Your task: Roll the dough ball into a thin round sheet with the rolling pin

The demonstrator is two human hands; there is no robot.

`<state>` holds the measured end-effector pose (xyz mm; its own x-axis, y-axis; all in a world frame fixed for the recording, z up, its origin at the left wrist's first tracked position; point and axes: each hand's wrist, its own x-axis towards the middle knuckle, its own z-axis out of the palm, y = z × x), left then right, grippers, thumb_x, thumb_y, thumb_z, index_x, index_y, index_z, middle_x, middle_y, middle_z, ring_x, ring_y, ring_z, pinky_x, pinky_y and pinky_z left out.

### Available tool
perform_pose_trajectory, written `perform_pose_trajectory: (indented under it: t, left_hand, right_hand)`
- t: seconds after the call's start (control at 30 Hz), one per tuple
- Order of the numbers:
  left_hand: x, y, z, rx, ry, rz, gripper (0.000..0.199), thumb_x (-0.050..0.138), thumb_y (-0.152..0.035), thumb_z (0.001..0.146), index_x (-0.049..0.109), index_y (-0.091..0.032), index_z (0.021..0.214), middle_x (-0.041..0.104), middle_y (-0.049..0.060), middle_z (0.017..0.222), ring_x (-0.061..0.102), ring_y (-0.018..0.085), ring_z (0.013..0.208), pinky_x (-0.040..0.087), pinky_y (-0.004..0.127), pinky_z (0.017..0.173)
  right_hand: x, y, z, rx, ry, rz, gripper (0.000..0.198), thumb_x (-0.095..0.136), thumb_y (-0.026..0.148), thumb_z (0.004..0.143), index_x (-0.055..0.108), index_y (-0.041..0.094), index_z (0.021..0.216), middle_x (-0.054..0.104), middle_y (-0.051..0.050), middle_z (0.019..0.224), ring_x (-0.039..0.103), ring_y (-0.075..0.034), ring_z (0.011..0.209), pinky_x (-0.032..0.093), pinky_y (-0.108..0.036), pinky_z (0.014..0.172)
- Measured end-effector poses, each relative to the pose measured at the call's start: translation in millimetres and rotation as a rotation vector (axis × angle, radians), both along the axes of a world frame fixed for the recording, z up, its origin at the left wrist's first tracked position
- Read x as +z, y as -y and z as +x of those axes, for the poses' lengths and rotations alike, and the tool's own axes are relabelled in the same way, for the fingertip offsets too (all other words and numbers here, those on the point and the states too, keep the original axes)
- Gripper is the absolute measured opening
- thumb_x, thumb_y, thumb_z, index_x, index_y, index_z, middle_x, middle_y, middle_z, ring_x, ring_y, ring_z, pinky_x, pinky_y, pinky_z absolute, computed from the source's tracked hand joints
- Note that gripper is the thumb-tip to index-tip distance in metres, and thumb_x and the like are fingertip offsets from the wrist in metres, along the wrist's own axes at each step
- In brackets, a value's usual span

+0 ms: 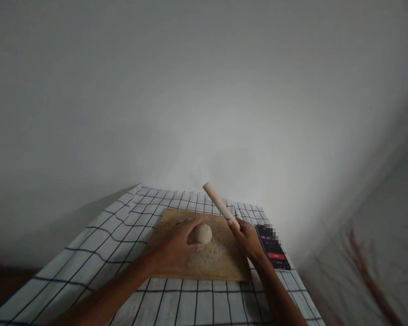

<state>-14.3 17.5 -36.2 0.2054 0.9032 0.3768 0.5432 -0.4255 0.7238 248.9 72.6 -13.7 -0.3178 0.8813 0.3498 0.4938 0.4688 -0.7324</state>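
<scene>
My left hand [184,239] is curved around the left side of a pale round dough ball [203,234], thumb below and fingers above it. The ball sits over a floured wooden board [170,270]. In my right hand [246,235] is a light wooden rolling pin [219,202], gripped near its lower end. Its free end points up and to the left, raised above the board's far right part. Loose flour [211,258] is scattered on the board near the dough.
A white cloth with dark grid lines [98,246] covers the table. To the right of the board lies a phone [273,248] showing a timer. A pale wall [204,90] stands behind the table. Reddish-brown dry branches [367,276] are at the lower right.
</scene>
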Motion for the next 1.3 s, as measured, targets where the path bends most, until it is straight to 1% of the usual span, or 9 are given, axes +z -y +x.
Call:
perform_pose_trajectory:
  t: [0.2,0.3,0.43,0.6,0.77,0.83,0.97,1.07,1.3]
  left_hand:
    - [10.5,-1,-2,0.163,0.458,-0.048,0.047,0.043,-0.054,0.098,0.059,-0.024,0.131,0.068,0.01,0.129,0.067,0.027,0.114,0.054,0.043,0.097]
    - [17.5,-2,-9,0.174,0.578,-0.084,0.046,0.044,-0.055,0.098,0.059,-0.021,0.126,0.073,0.01,0.115,0.072,0.025,0.096,0.058,0.041,0.086]
    - [31.7,1,-15,0.24,0.633,0.007,0.047,0.044,-0.056,0.098,0.057,-0.021,0.125,0.07,0.01,0.12,0.069,0.025,0.102,0.057,0.038,0.082]
    - [38.9,6,-17,0.17,0.539,0.101,0.048,0.057,-0.051,0.094,0.053,-0.026,0.134,0.058,0.01,0.142,0.06,0.027,0.124,0.053,0.039,0.097]
    - [16.1,6,-3,0.013,0.377,0.008,0.107,0.083,-0.037,0.071,0.021,-0.029,0.158,0.058,0.015,0.137,0.063,0.031,0.117,0.053,0.048,0.097]
    - [11.7,8,4,-0.013,0.193,0.019,0.1,0.084,-0.028,0.069,0.033,-0.032,0.154,0.06,0.012,0.137,0.059,0.032,0.123,0.05,0.05,0.102]
    - [20.9,12,15,-0.026,-0.001,0.119,0.057,0.076,-0.019,0.074,0.065,-0.031,0.129,0.067,0.005,0.131,0.058,0.03,0.124,0.045,0.049,0.106]
    - [26.7,12,17,-0.034,0.09,0.173,0.056,0.072,-0.02,0.078,0.064,-0.032,0.132,0.066,0.004,0.135,0.058,0.027,0.126,0.045,0.047,0.109]
    - [24.5,14,12,-0.093,0.195,0.026,0.052,0.076,-0.03,0.075,0.068,-0.029,0.126,0.07,0.006,0.13,0.065,0.031,0.118,0.052,0.046,0.099]
  right_hand:
    - [2,0,10,0.045,0.082,-0.05,0.054,0.038,0.064,0.099,0.046,0.02,0.068,0.04,0.003,0.061,0.039,-0.012,0.057,0.023,-0.026,0.052]
    - [6,0,14,0.043,0.074,-0.042,0.054,0.039,0.064,0.099,0.048,0.02,0.068,0.041,0.003,0.061,0.04,-0.012,0.057,0.025,-0.026,0.052]
    - [9,0,16,0.011,0.123,0.002,0.055,0.041,0.065,0.097,0.049,0.02,0.065,0.043,0.003,0.059,0.04,-0.012,0.055,0.026,-0.026,0.052]
    - [10,5,11,-0.04,0.314,0.142,0.057,0.053,0.067,0.091,0.049,0.02,0.059,0.041,0.004,0.053,0.039,-0.011,0.052,0.024,-0.026,0.052]
    - [14,3,17,-0.057,0.179,0.087,0.057,0.05,0.067,0.092,0.05,0.02,0.061,0.043,0.003,0.055,0.04,-0.012,0.054,0.026,-0.026,0.052]
    - [15,0,22,-0.073,0.052,0.036,0.058,0.045,0.068,0.094,0.049,0.02,0.062,0.045,0.002,0.057,0.042,-0.013,0.055,0.027,-0.025,0.051]
    - [15,-2,24,-0.09,-0.002,0.018,0.058,0.045,0.068,0.094,0.049,0.02,0.063,0.046,0.001,0.058,0.044,-0.014,0.055,0.028,-0.026,0.051]
    - [16,0,22,-0.086,0.028,0.048,0.058,0.046,0.068,0.094,0.048,0.02,0.062,0.045,0.002,0.057,0.043,-0.013,0.055,0.028,-0.025,0.051]
    - [16,1,21,-0.06,0.077,0.035,0.058,0.044,0.067,0.096,0.048,0.02,0.062,0.046,0.001,0.058,0.042,-0.013,0.055,0.027,-0.025,0.051]
